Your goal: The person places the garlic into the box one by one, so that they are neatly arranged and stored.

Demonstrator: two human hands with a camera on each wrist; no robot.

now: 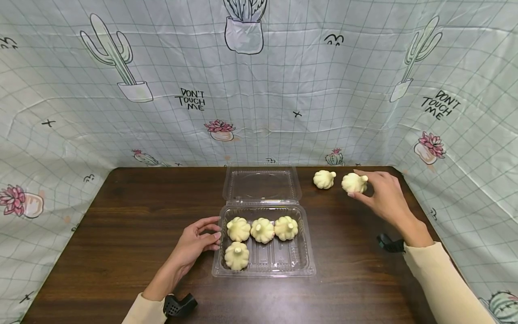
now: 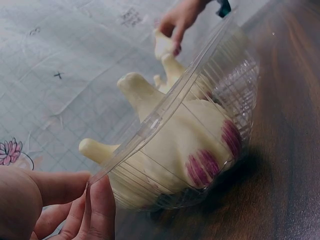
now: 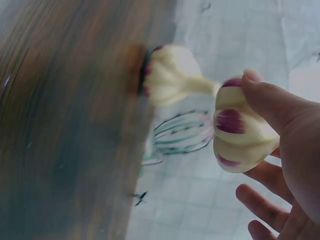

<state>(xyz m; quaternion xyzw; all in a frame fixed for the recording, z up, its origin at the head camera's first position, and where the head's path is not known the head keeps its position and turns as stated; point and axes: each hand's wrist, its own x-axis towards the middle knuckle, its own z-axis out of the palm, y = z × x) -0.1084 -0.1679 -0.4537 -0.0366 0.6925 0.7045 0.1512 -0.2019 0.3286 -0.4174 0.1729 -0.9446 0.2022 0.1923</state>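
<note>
My right hand [image 1: 384, 194] grips a cream garlic bulb [image 1: 353, 183] between thumb and fingers. In the right wrist view, purple patches show on this bulb [image 3: 235, 132], which is held above the table. Another garlic bulb [image 1: 323, 179] sits on the table just to its left. My left hand [image 1: 196, 240] pinches the left rim of a clear plastic clamshell box [image 1: 279, 261], thumb and fingertips at the edge in the left wrist view. Inside the box, three garlic bulbs [image 1: 262, 231] form a back row, and one more garlic bulb [image 1: 236, 256] lies at the front left.
The box's lid [image 1: 261, 185] lies folded back toward the rear of the dark wooden table [image 1: 154, 216]. A white grid-patterned cloth [image 1: 259, 103] with cactus drawings hangs behind the table and along both sides.
</note>
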